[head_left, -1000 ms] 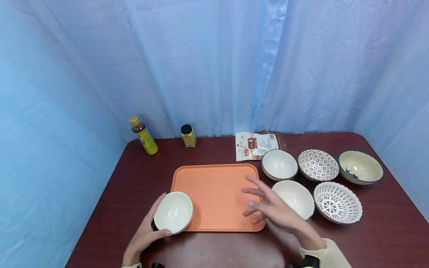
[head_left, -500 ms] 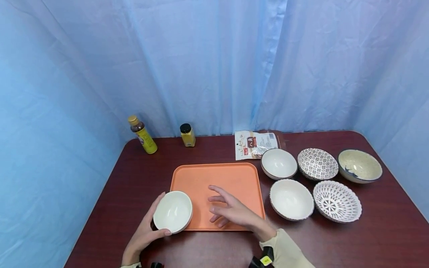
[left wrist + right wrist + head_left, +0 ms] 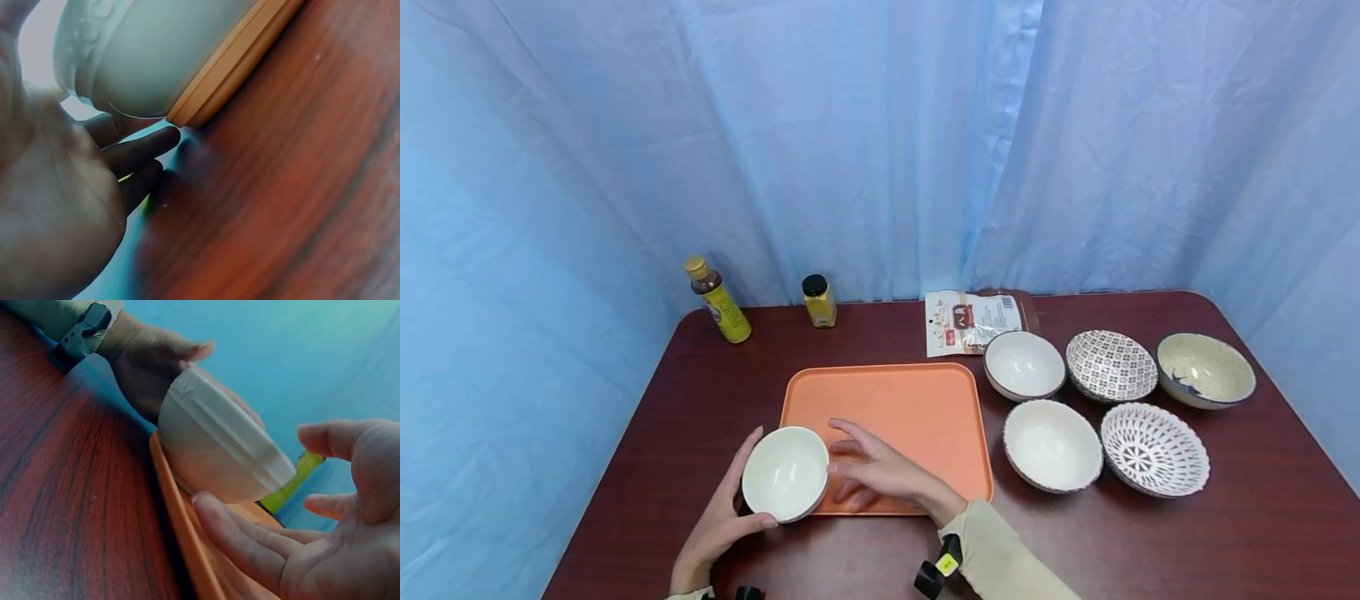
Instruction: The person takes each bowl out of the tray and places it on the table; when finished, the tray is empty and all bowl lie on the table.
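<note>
A plain white bowl (image 3: 786, 473) sits at the near left corner of the orange tray (image 3: 917, 400), overlapping its rim. My left hand (image 3: 721, 518) holds the bowl from the left, its thumb along the near rim and its fingers round the far left side. In the left wrist view some fingers (image 3: 147, 150) of that hand stand below the bowl, off its wall. My right hand (image 3: 880, 473) hovers over the tray just right of the bowl, fingers spread. In the right wrist view its fingertips (image 3: 206, 506) come close to the bowl's wall; contact is unclear.
To the right are a dark-rimmed white bowl (image 3: 1025, 367), a scalloped white bowl (image 3: 1052, 447), two patterned bowls (image 3: 1111, 367) and a beige bowl (image 3: 1206, 369). Behind them lies a food packet (image 3: 970, 321). A yellow-labelled bottle (image 3: 724, 310) and a black-capped jar (image 3: 819, 303) stand at the back left.
My right hand has moved left from beside the bowls on the right, across the tray, to the white bowl's right side. My left hand and that bowl stay nearly in place.
</note>
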Demonstrator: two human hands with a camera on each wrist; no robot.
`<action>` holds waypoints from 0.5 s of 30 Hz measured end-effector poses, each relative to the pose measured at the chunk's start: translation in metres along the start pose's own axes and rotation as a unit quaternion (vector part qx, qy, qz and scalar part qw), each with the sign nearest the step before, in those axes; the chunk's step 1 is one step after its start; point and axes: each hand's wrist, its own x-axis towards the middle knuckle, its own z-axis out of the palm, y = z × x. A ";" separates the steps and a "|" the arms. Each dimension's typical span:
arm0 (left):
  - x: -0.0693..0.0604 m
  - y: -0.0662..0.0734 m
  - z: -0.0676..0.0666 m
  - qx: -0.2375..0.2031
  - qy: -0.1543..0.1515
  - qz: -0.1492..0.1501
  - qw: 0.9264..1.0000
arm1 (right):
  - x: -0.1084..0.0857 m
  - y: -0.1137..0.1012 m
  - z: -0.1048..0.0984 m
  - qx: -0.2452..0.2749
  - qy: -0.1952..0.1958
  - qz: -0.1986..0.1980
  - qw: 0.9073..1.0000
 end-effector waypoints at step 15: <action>0.000 0.002 -0.003 -0.022 0.000 -0.026 0.999 | 0.023 0.007 0.013 0.036 -0.048 -0.005 0.998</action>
